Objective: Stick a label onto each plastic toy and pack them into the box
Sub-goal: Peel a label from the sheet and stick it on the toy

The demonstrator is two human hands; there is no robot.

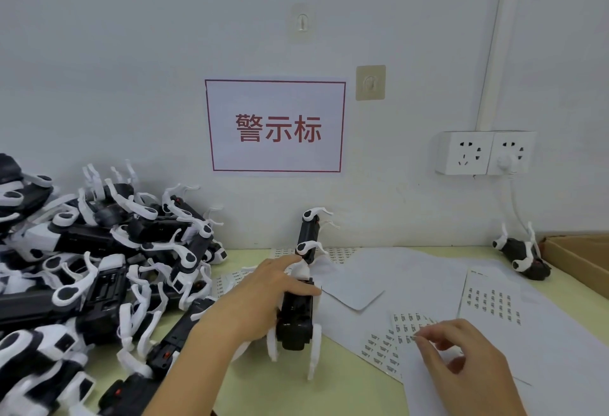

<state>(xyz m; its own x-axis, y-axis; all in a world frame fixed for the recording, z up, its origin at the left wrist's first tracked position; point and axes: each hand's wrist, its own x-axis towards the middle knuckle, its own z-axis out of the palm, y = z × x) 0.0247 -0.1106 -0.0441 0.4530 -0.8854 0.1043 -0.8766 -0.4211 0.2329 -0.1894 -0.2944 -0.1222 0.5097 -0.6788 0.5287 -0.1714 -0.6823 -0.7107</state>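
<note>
1. The toy being worked on, a black body with white legs, lies belly-up in the middle of the table. The left hand grips it, fingers curled over its top.
2. Just right of it, the right hand hovers over a label sheet, fingers bent and the tips pinching at the sheet's edge. Whether a label has come free is too small to tell.
3. More label sheets and bare backing paper lie spread across the right half of the table.
4. A large pile of toys fills the near and far left, so most of the work seems left to do.
5. One toy lies at the far right beside the cardboard box. I cannot tell whether it is labelled.
6. The box is cut off by the right edge and its inside is hidden, so the number packed is unknown.
7. The print on the labels is unreadable.
</note>
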